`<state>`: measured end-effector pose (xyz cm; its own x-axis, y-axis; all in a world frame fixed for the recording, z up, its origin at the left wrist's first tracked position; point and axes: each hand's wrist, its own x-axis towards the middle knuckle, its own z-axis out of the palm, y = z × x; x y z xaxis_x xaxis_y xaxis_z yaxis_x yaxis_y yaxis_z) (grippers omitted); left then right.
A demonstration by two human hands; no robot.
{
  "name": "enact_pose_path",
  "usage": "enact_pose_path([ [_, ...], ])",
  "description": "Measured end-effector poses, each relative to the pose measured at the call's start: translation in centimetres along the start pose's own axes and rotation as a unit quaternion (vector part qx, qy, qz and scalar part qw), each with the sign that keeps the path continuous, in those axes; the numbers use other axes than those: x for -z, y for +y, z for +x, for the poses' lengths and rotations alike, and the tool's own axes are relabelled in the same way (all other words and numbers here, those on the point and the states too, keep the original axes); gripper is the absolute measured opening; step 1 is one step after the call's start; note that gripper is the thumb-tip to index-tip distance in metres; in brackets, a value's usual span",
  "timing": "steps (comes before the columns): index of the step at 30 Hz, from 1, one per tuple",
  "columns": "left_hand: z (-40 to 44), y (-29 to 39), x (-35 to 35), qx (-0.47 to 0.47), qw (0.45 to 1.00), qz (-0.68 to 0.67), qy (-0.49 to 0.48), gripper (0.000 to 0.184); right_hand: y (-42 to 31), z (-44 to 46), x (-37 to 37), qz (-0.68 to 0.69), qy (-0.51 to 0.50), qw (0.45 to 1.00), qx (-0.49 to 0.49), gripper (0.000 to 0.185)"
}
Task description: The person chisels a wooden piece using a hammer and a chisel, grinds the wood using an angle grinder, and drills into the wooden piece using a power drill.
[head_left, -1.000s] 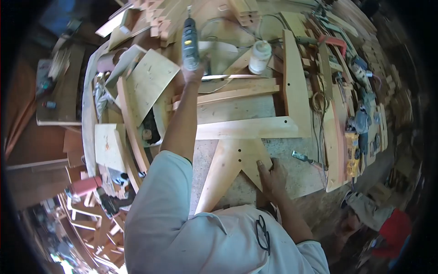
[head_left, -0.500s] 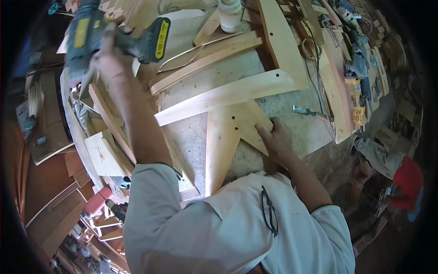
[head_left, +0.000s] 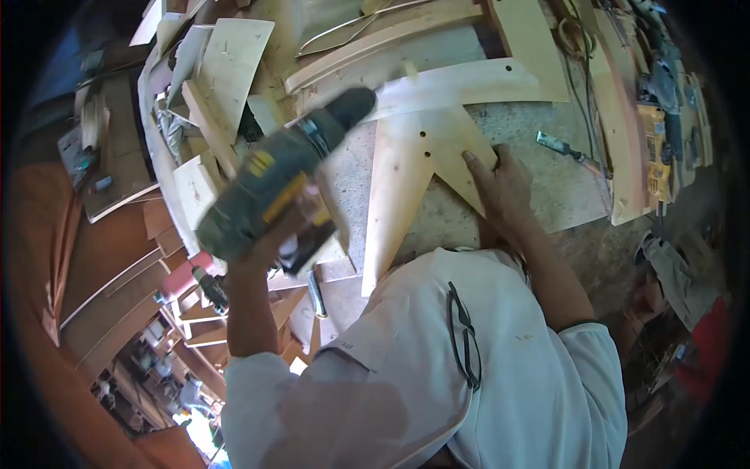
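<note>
My left hand [head_left: 275, 238] is wrapped round the handle of a cordless drill [head_left: 269, 184], which is smeared by motion. The drill's chuck points up and right, over the workbench. My right hand [head_left: 504, 187] grips the edge of a pale V-shaped wooden frame [head_left: 391, 180], thumb on top and fingers partly hidden. Dark round holes show where the frame's two legs meet. Across its top lies a long wooden rail [head_left: 469, 84] with a hole near its right end.
A chisel [head_left: 556, 144] lies on the bench [head_left: 562, 191] to the right. Boards [head_left: 234, 70] and offcuts crowd the left side. Corded power tools [head_left: 655, 148] line the right edge. A second drill [head_left: 209, 288] is at lower left. A person in red [head_left: 707, 344] is at far right.
The drill in my left hand has come down and toward me, and its chuck now points up and right. My right hand keeps its grip on the frame. The view has shifted.
</note>
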<state>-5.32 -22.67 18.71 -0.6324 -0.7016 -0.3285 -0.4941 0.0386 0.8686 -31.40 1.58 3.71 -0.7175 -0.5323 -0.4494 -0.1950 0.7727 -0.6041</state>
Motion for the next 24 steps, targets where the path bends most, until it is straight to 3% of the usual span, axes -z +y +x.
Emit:
enact_pose_path([
  [2,-3.2,4.1,-2.3,0.027,0.997,0.054,-0.053,0.052,1.0,0.3,-0.5,0.012,-0.016,1.000,-0.006,0.067],
  [4,-4.5,4.0,-3.0,0.077,0.994,0.054,-0.050,0.057,1.7,0.8,-0.5,0.011,-0.015,1.000,0.001,0.068],
  [9,-5.2,4.8,-4.5,0.089,0.991,0.091,-0.046,0.049,2.5,1.0,-0.8,0.007,-0.010,1.000,0.023,0.070],
  [13,-4.8,3.9,-3.7,0.087,0.989,0.075,-0.097,0.069,2.9,1.3,-0.6,0.002,-0.023,0.999,0.030,0.072],
  [24,-4.2,7.2,-5.4,0.120,0.980,0.136,-0.083,0.070,3.3,1.8,-0.7,0.000,-0.034,0.999,0.039,0.072],
])
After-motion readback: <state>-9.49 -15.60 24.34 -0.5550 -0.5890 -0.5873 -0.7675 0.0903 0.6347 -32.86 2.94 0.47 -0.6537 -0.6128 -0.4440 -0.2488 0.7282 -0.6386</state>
